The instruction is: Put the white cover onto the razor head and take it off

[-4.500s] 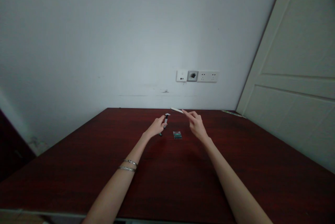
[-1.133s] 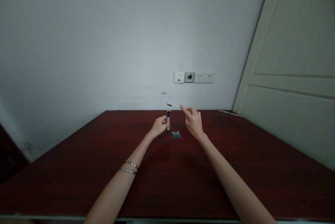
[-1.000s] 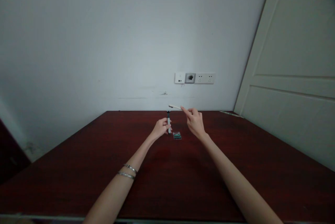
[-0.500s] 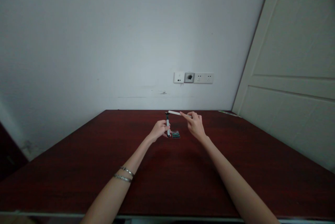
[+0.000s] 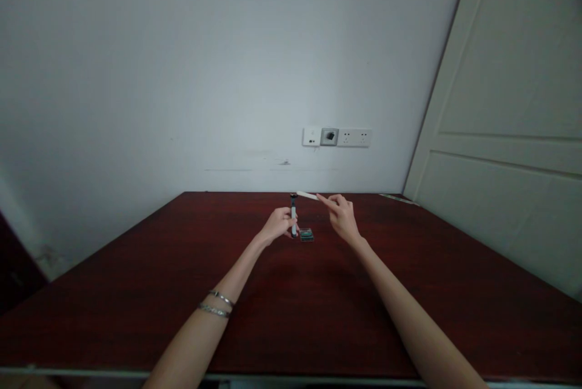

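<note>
My left hand (image 5: pixel 276 225) is closed around a slim razor-like handle (image 5: pixel 293 217) with a dark head, held upright over the dark red table (image 5: pixel 291 304). My right hand (image 5: pixel 342 218) pinches a thin white stick (image 5: pixel 308 196) that points left, its tip close to the top of the handle. A small greenish clear case (image 5: pixel 307 234) lies on the table just right of my left hand, below the stick. Two thin bracelets (image 5: pixel 217 305) sit on my left forearm.
A white wall rises behind the table with a row of sockets and a switch plate (image 5: pixel 337 137). A cream panelled door (image 5: pixel 509 134) stands at the right. A flat strip (image 5: pixel 400 197) lies at the table's far right corner.
My left hand has turned the handle from tilted to upright and shifted right toward the case. My right hand has lowered the white stick close to the handle's top.
</note>
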Available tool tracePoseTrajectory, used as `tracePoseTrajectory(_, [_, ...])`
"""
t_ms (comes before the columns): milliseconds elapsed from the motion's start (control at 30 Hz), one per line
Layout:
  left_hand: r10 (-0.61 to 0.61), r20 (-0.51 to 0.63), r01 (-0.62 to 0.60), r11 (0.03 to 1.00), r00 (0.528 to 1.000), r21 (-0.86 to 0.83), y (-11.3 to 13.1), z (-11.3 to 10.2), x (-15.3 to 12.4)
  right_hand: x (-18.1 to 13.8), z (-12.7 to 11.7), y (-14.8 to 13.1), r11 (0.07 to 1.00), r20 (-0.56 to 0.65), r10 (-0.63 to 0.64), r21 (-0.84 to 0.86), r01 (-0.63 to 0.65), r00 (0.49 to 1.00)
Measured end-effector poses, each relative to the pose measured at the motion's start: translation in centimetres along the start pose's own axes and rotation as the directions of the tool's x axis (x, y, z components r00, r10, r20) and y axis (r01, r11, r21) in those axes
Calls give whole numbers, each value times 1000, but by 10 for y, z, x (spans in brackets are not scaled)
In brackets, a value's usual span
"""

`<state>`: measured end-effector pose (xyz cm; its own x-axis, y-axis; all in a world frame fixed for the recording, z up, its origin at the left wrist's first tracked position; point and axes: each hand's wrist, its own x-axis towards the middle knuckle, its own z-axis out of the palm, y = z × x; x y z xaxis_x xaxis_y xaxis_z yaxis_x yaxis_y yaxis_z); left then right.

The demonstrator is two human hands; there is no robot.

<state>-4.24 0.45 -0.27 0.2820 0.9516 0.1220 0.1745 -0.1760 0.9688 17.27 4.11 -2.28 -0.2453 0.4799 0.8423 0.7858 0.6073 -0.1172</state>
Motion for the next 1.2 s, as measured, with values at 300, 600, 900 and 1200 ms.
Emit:
tracePoseTrajectory(300, [5,7,-5,1000,1000,13,-1,-1,0,1,3,3,1000,64,2,29,-4,998])
tracePoseTrajectory(600, [-14,-4,14,999,1000,33,-1,-2,-1,2,1,-3,999,43,14,44,-15,999])
tracePoseTrajectory(900, [24,-50,-22,999,998,41,3,-14,-1,-3,2,5,999,32,49,14,-50,998])
tracePoseTrajectory(1200, [7,31,-7,1000,1000,20,2,-2,-3,1,4,-6,1000,42,18,15,-18,999])
